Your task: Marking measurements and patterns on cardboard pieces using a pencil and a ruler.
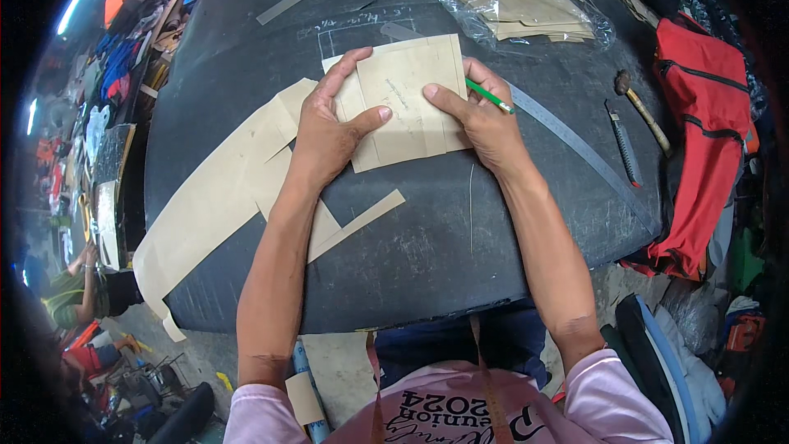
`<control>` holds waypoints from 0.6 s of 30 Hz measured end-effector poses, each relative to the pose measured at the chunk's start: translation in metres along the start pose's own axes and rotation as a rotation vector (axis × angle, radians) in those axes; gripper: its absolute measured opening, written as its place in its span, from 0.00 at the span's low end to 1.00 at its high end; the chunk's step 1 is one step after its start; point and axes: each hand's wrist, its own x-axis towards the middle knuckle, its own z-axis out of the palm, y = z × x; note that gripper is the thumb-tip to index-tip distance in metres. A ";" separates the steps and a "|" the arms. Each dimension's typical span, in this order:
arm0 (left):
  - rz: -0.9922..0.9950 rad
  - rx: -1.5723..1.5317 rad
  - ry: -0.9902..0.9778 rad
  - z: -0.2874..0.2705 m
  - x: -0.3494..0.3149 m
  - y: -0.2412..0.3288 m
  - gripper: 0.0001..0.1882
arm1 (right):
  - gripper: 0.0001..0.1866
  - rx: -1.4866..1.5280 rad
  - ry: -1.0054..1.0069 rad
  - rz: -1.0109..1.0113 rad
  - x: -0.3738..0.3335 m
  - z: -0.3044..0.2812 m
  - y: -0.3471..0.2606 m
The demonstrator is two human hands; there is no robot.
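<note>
Over the black tabletop (386, 255) I hold a small stack of tan paper pattern pieces (403, 136), with faint handwriting on the top one. My left hand (333, 119) grips its left side, thumb on top and fingers behind. My right hand (485, 111) pinches the right edge the same way, and a green pencil (490, 95) sticks out between thumb and fingers. Beside my left forearm lies a large curved tan paper pattern (205, 185), partly hidden by that arm. A cut paper strip (374, 215) reaches out on the arm's other side.
A long metal ruler (575, 148) lies right of my hands, with a box cutter (625, 148) and a hammer (645, 111) beyond. Bagged tan paper (526, 0) sits at the far side. A red fabric bag (703, 115) hangs over the right edge. Another person (78, 292) is at far left.
</note>
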 end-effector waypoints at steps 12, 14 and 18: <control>-0.003 0.003 0.008 0.000 0.002 -0.002 0.41 | 0.17 -0.010 0.024 -0.004 0.001 -0.001 0.003; 0.011 0.019 0.008 -0.002 0.002 -0.004 0.41 | 0.17 -0.015 0.023 -0.009 0.001 0.001 0.002; 0.017 0.043 0.003 -0.001 0.001 -0.003 0.39 | 0.16 -0.020 0.026 -0.021 0.002 0.000 0.004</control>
